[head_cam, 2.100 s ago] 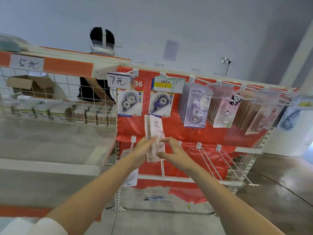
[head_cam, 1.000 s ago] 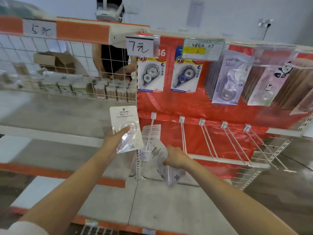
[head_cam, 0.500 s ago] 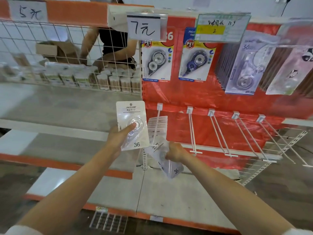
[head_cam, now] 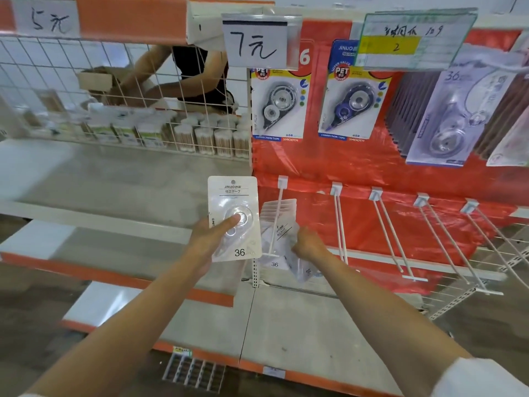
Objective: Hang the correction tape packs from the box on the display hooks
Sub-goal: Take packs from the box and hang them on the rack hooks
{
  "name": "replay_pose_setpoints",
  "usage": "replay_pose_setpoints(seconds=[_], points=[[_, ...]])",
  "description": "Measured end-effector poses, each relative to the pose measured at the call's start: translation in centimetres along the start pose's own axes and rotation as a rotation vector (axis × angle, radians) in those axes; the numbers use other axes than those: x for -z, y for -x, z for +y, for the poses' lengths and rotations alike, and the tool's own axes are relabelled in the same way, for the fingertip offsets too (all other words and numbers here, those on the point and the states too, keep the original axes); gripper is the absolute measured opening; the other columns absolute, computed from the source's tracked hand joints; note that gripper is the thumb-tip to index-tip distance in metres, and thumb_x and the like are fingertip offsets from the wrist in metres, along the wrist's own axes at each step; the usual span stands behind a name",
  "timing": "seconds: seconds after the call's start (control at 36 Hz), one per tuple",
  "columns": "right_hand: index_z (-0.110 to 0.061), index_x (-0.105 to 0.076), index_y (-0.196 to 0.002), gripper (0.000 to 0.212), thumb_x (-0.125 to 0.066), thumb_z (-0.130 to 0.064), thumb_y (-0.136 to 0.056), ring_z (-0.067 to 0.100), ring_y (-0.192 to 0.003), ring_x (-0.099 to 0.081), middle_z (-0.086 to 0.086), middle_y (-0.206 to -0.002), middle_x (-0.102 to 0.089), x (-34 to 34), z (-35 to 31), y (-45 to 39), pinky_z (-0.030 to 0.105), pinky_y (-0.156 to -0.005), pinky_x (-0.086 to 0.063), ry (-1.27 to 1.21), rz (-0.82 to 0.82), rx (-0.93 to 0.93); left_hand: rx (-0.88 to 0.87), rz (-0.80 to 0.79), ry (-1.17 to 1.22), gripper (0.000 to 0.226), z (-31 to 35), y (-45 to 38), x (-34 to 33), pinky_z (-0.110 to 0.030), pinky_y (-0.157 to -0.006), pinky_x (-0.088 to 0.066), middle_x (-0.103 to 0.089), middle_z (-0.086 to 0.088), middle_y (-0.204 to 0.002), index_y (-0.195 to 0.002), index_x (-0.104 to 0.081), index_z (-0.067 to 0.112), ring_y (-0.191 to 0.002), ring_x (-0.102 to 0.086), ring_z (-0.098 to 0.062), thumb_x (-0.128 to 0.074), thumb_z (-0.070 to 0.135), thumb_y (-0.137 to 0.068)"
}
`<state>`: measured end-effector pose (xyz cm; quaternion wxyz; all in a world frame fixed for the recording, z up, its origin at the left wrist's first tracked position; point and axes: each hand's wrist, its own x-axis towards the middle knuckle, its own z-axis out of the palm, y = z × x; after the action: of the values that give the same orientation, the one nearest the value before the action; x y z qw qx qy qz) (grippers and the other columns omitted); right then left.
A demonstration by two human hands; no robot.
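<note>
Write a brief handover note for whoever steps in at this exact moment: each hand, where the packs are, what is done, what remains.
Left hand: holds one white correction tape pack upright, not on a hook.
Right hand: grips a pack at the front of the leftmost lower hook.
Done: several white packs already hang on that hook.
Left: seat the right-hand pack, then hang the left-hand one. Four lower hooks to the right are bare. The supply box is out of view.
</note>
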<state>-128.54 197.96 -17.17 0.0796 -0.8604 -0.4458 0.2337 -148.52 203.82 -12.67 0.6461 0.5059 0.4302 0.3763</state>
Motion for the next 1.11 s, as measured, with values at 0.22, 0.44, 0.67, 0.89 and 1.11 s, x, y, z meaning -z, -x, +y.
replay_pose_setpoints(seconds=[0.22,0.44,0.67,0.89,1.11], points=[[-0.003,-0.035,-0.135,0.038,-0.043,-0.008,-0.098,0.034,-0.117,-0.054,0.018,-0.131,-0.053,1.0,-0.2,-1.2,0.039,-0.091,-0.046,0.015,0.083,-0.042,-0.014,-0.043,-0.077,0.015,-0.4,-0.2,0.2,-0.026,-0.073,-0.052,-0.072,0.005,-0.09,-0.096,-0.069,0.023,-0.083,-0.065,-0.014,-0.073,0.019,-0.083],[-0.005,-0.047,-0.128,0.039,-0.043,0.004,-0.09,0.035,-0.109,-0.059,0.018,-0.121,-0.058,3.1,1.2,0.4,0.037,-0.081,-0.047,0.242,0.148,0.091,0.015,-0.139,-0.123,0.034,-1.1,-0.5,-1.5,-0.037,-0.085,-0.052,-0.072,-0.013,-0.103,-0.105,-0.069,0.013,-0.086,-0.065,-0.023,-0.08,0.024,-0.075],[-0.006,-0.054,-0.122,0.041,-0.042,0.005,-0.084,0.037,-0.098,-0.061,0.02,-0.11,-0.064,5.8,1.5,3.1,0.041,-0.079,-0.051,0.047,0.18,0.324,-0.021,-0.278,-0.068,0.026,-0.5,-0.2,-5.2,-0.045,-0.093,-0.052,-0.073,-0.007,-0.107,-0.102,-0.069,0.02,-0.101,-0.067,-0.029,-0.078,0.017,-0.078],[-0.015,-0.055,-0.119,0.042,-0.05,-0.001,-0.08,0.021,-0.095,-0.059,0.004,-0.113,-0.064,8.4,0.7,7.0,0.027,-0.073,-0.049,-0.329,0.085,0.352,-0.097,-0.412,-0.128,0.066,-0.7,-0.2,-7.1,-0.054,-0.098,-0.047,-0.069,-0.007,-0.118,-0.124,-0.061,0.017,-0.109,-0.065,-0.029,-0.077,0.046,-0.068],[-0.032,-0.053,-0.092,0.036,-0.067,-0.001,-0.082,0.015,-0.1,-0.06,-0.003,-0.107,-0.064,9.0,0.4,9.2,0.031,-0.09,-0.049,-0.552,0.106,0.418,-0.241,-0.465,-0.455,0.077,-1.3,-1.0,-7.6,-0.047,-0.098,-0.05,-0.064,0.009,-0.123,-0.132,-0.051,0.032,-0.114,-0.061,-0.014,-0.056,0.079,-0.072]])
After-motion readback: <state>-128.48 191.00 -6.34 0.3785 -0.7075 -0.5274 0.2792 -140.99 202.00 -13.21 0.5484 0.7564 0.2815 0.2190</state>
